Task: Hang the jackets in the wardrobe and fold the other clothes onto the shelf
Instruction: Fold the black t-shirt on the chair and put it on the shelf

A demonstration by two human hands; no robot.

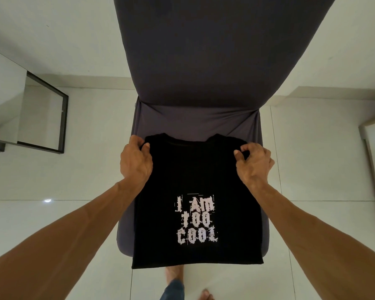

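A black T-shirt (195, 176) with white print "I AM TOO COOL" lies flat on the seat of a grey covered chair (195, 120), its sides folded in and its collar toward the chair back. The hem hangs a little over the seat's front edge. My left hand (135, 160) pinches the shirt's upper left shoulder corner. My right hand (253, 163) pinches the upper right shoulder corner. Both forearms reach in from the bottom corners.
The chair's tall backrest (214, 46) rises straight ahead. A black-framed mirror (46, 113) leans against the wall at the left. A pale furniture edge (372, 135) shows at the right. White tiled floor surrounds the chair; my bare feet (173, 276) stand below the seat.
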